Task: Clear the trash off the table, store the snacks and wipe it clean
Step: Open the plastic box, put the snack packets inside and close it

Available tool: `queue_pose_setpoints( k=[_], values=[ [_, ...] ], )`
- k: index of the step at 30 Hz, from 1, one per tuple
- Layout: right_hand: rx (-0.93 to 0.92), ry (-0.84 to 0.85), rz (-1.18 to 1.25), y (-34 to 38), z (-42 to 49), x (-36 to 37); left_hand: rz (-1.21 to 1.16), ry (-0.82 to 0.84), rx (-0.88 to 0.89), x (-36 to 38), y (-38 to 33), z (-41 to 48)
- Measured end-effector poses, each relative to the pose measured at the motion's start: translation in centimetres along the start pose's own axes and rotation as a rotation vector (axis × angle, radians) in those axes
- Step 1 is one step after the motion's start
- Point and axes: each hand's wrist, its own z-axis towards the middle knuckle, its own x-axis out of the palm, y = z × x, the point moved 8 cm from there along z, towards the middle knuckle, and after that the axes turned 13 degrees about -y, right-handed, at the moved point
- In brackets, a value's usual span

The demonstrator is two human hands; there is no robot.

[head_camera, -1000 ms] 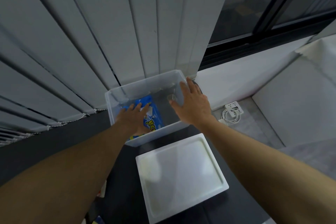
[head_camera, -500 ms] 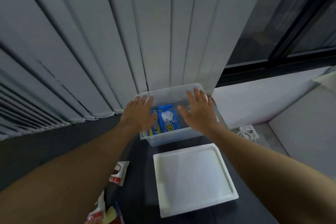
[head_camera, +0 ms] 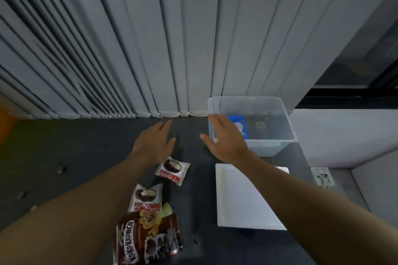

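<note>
Your left fingers (head_camera: 164, 125) are straight and loosely together, gripping nothing, and the left hand (head_camera: 154, 144) hovers palm down a little to the left of the clear bin (head_camera: 265, 146). Your right fingers (head_camera: 215, 119) are straight too, thumb spread wide, nothing in them. The right hand (head_camera: 226, 137) lies across the bin's near-left corner, and you can't tell from here whether it touches the rim. Inside the bin, just past those right fingertips, a blue snack packet (head_camera: 237, 119) lies flat on the bottom, against the left wall. Out from the bin now. Directly in front of it, on your side, the white lid (head_camera: 247, 200) lies flat, your right forearm crossing over it. Left of the bin and nearer to you, just under your left wrist, is a small white and red snack packet (head_camera: 173, 170). A second small packet (head_camera: 147, 197) of the same kind lies further from the bin, and beyond that sits a brown Koko Krunch bag (head_camera: 148, 239), which overlaps the second packet's near edge. All three sit on the dark table (head_camera: 75, 157), apart from the bin. Far left of the bin, a few pale scraps (head_camera: 61, 169) dot the surface. Behind the bin hang grey vertical blinds (head_camera: 172, 38), and off to its right, below table level, lies a white power strip (head_camera: 322, 176).
</note>
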Motion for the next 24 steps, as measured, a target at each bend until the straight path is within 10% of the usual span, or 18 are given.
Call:
queue_pose_setpoints(
  k=[7, 24],
  values=[
    [-0.25, -0.031, 0.032, 6.3, -2.3, 4.3, -0.041, 0.166, -0.112, 3.9, 6.1, -5.0],
    [-0.14, 0.531, -0.125, 5.5, -8.3, 18.2, -0.047, 0.467, -0.044, 11.8, 9.4, -9.7]
  ],
)
